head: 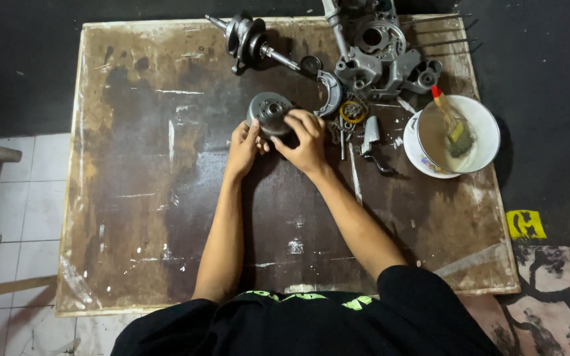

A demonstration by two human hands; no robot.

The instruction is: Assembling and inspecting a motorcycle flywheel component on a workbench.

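1. Both hands meet on a round grey metal drum (270, 112), a squat, ribbed cylinder with a dark hub at its centre, sitting near the middle of the board's far half.
2. The left hand (243, 146) presses its fingers against the drum's left side; the right hand (306, 140) curls over its right edge, fingers bent and gripping.
3. The board (140, 198) is a flat wooden sheet, stained dark, scuffed and flecked with white.
4. Beyond the drum lies a steel shaft (253, 43) with thick round webs and a threaded end.
5. To its right sits a cast grey metal casing (380, 59) with round bores.
6. A white plastic bowl (486, 125) holds a red-handled brush (453, 125) in murky liquid.
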